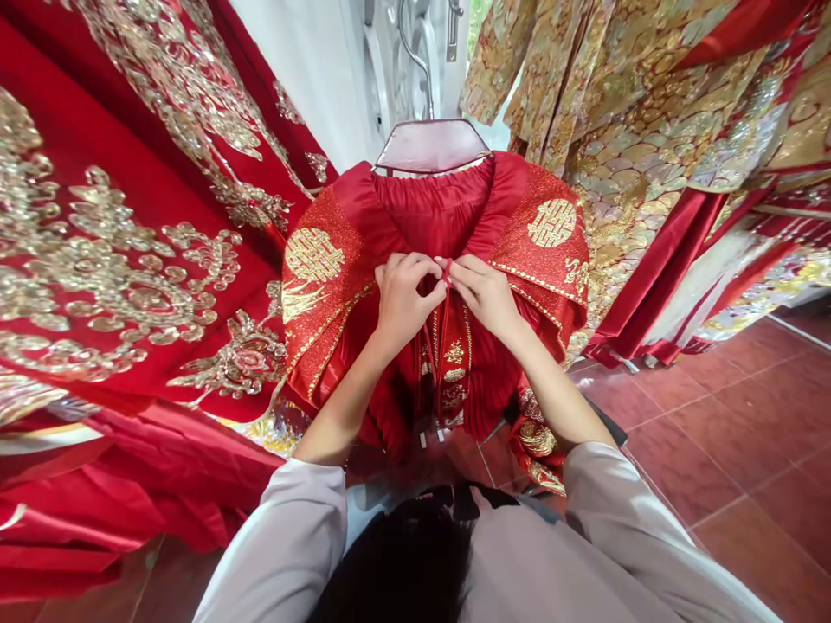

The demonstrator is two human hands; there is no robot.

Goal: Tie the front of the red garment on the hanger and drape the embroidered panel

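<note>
A red costume with gold embroidery point(551, 223) and wide cape-like shoulders hangs on a pale hanger point(432, 145) in front of me. At the front opening below its gathered neckline, my left hand point(410, 296) pinches a narrow red fabric tie point(447, 268) between thumb and forefinger. My right hand point(484, 296) meets it from the other side, its fingertips closed on the same tie. Fingers cover most of the tie, so whether it is knotted cannot be seen. Beneath both hands, the gold-trimmed front edges hang down side by side.
Red cloth with silver-gold beading point(123, 234) hangs close on the left. Gold patterned robes point(629, 112) hang on the right. A white metal grille point(383, 69) stands behind the hanger's hook. Red floor tiles point(727, 450) show at lower right.
</note>
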